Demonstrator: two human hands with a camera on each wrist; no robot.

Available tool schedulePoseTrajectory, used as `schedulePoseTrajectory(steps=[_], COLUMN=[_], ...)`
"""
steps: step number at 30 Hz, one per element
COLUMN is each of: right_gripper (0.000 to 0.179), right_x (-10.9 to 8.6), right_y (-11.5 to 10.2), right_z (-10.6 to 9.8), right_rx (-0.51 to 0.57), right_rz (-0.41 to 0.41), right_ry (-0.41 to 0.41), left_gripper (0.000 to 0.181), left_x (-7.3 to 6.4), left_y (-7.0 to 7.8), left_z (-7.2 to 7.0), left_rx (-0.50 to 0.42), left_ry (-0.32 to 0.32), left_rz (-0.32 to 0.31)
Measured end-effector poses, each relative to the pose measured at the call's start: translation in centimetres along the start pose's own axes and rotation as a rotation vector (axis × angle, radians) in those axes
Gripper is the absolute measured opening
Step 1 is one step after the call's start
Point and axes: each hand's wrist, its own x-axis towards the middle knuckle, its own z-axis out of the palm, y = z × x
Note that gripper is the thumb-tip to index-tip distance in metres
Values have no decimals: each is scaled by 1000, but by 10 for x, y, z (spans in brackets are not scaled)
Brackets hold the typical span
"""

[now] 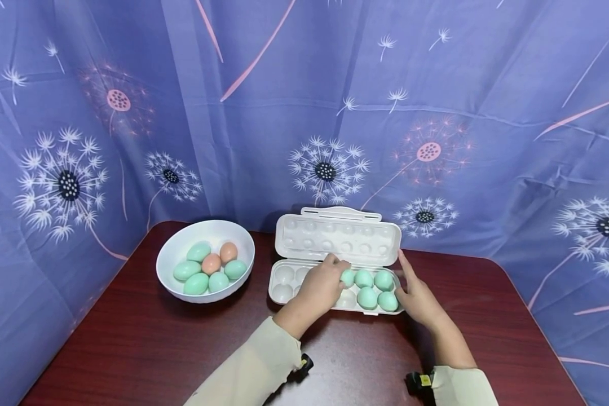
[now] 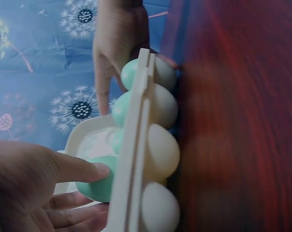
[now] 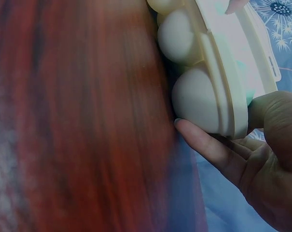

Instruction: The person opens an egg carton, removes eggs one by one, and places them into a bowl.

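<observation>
My left hand (image 1: 322,285) pinches a green egg (image 2: 97,186) between thumb and fingers, low over the back row of an open white egg carton (image 1: 283,307). Several green eggs (image 1: 367,298) sit in the cups at the carton's right end. The left-end cups hold nothing, and my left hand hides part of the middle. At the right end, my right hand (image 1: 420,299) holds the carton, one finger stretched up beside the raised lid (image 1: 337,239). In the right wrist view, another fingertip (image 3: 187,128) rests against the underside of the end cup (image 3: 196,99).
Left of the carton stands a white bowl (image 1: 164,276) with several green eggs (image 1: 196,283) and two brownish-pink eggs (image 1: 211,263). Both containers stand near the back of the dark red wooden table (image 1: 132,349). A blue dandelion-print curtain (image 1: 254,141) hangs directly behind.
</observation>
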Motion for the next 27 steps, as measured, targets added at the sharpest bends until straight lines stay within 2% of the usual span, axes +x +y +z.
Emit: schedulePoseTrajectory(steps=[15,19,27], right_gripper=[89,90,89], right_x=[0,0,0], right_y=[2,4,4], right_z=[-1,-1,0], right_rx=[-15,-3,6], right_rz=[-13,-23,-24], right_ry=[0,-1,-8], left_gripper=[40,39,39], left_x=[-18,-21,-29], left_y=[-13,-21,-35], left_z=[-38,-48,-70], left_rx=[-151,-162,-159], left_ry=[107,161,214], left_rz=[-35,-38,-111])
